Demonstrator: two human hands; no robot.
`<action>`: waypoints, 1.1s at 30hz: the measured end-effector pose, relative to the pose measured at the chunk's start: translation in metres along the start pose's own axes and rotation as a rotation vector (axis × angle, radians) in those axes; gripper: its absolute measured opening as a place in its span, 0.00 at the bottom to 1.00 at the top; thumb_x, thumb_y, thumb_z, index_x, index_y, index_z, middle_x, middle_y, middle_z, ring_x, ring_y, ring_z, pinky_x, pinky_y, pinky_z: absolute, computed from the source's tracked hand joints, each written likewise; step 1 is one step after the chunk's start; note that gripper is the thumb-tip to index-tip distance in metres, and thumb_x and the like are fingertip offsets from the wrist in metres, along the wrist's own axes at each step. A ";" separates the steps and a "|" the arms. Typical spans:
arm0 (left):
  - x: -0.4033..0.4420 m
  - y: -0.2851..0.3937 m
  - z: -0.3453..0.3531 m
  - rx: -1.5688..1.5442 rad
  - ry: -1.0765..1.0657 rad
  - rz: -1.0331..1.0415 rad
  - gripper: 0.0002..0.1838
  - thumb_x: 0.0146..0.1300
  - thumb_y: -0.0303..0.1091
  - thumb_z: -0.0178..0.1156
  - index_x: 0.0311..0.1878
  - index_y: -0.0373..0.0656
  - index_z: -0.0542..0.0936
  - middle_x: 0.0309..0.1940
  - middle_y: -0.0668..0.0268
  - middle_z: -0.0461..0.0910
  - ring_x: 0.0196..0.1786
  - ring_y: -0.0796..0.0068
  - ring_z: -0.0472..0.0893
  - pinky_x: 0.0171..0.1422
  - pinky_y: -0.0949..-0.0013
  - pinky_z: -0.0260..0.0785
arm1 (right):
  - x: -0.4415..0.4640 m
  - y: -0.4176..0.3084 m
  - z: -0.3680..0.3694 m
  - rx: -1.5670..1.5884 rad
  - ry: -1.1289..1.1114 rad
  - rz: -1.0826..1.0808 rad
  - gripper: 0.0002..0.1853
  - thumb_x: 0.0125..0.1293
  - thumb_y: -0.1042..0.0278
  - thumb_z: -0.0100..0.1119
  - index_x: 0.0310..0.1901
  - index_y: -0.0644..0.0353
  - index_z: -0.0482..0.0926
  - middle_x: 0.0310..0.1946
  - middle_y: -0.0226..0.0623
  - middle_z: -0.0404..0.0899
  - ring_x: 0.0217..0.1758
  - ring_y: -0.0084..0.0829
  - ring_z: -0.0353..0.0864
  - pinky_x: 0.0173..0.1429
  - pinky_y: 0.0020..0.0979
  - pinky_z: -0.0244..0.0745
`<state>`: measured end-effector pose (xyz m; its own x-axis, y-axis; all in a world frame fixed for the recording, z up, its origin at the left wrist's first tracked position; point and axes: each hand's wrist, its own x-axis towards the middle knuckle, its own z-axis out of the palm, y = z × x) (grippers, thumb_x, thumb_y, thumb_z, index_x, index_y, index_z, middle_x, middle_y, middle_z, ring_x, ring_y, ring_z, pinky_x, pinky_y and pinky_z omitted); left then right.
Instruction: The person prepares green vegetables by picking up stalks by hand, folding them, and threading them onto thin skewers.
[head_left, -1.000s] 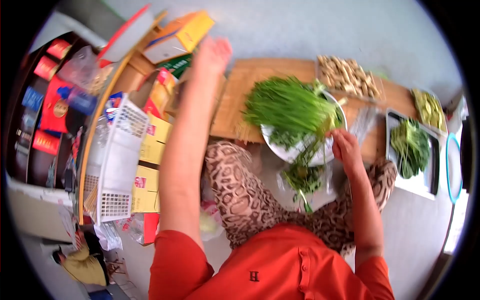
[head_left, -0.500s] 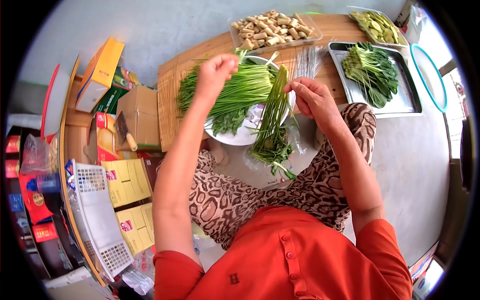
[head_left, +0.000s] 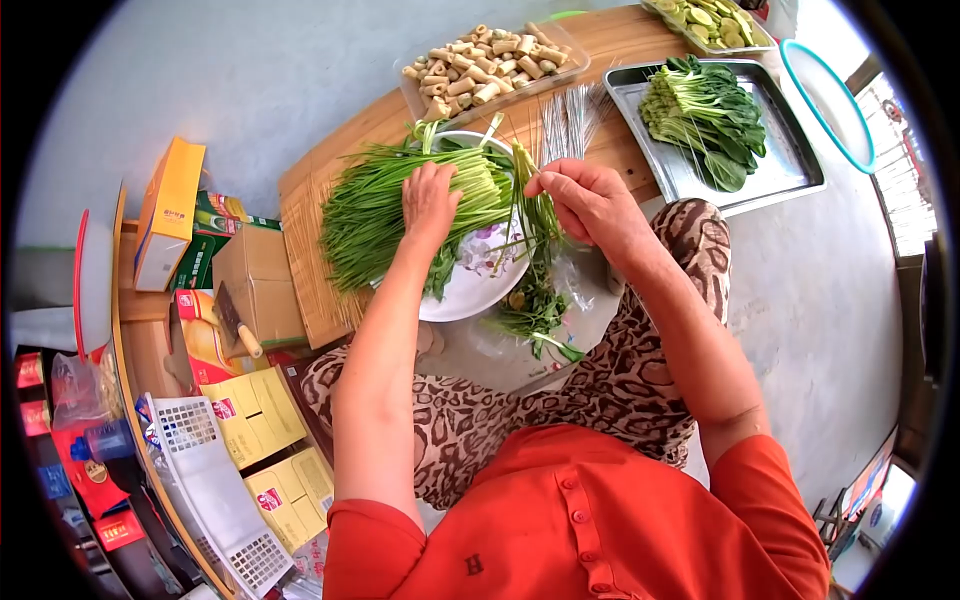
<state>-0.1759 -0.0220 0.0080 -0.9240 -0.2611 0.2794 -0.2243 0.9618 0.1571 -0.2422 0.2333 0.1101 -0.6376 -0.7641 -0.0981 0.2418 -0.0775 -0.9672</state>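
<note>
A large heap of long green stalks (head_left: 375, 205) lies across a white plate (head_left: 478, 292) on the wooden table. On top of the heap rests my left hand (head_left: 430, 205), its fingers curled down onto the stalks; whether it grips any is hidden. My right hand (head_left: 590, 205) pinches a small bunch of stalks (head_left: 540, 225) near its pale upper end, and the bunch hangs over the plate's right side. Below it, leafy greens (head_left: 533, 308) sit by a clear plastic bag (head_left: 570, 283), above my lap.
Behind the plate stands a tub of cut tan pieces (head_left: 485, 70), beside thin wires (head_left: 572, 120). A metal tray (head_left: 780, 185) with leafy greens (head_left: 705, 125) is at the right. Boxes (head_left: 262, 280), a cleaver (head_left: 238, 325) and a white basket (head_left: 215, 490) stand left.
My left hand was raised in the air and has come down onto the heap. My right hand still holds the small bunch. The view has shifted, moving the table within the frame.
</note>
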 end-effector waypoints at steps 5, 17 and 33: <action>0.000 -0.008 -0.003 -0.056 0.042 0.043 0.12 0.49 0.28 0.67 0.38 0.46 0.77 0.36 0.64 0.75 0.44 0.60 0.74 0.49 0.59 0.63 | -0.001 -0.006 0.003 -0.032 -0.007 0.017 0.13 0.72 0.62 0.47 0.38 0.61 0.78 0.12 0.17 0.58 0.14 0.11 0.55 0.19 0.17 0.48; -0.006 -0.011 -0.004 -0.048 -0.064 0.018 0.15 0.48 0.30 0.69 0.40 0.47 0.78 0.38 0.64 0.74 0.48 0.61 0.73 0.51 0.59 0.63 | 0.003 0.004 0.008 -0.063 0.004 0.010 0.13 0.72 0.63 0.46 0.37 0.61 0.78 0.12 0.17 0.58 0.14 0.11 0.55 0.19 0.17 0.48; 0.001 -0.034 -0.119 -0.287 0.450 -0.193 0.14 0.67 0.39 0.55 0.52 0.45 0.74 0.31 0.54 0.78 0.33 0.59 0.79 0.37 0.61 0.70 | 0.010 0.008 0.005 -0.069 -0.010 0.033 0.13 0.72 0.63 0.46 0.37 0.62 0.78 0.12 0.18 0.59 0.13 0.13 0.55 0.18 0.19 0.49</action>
<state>-0.1326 -0.0650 0.1153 -0.6378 -0.4996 0.5862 -0.2243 0.8486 0.4791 -0.2427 0.2219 0.1029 -0.6227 -0.7718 -0.1285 0.2112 -0.0077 -0.9774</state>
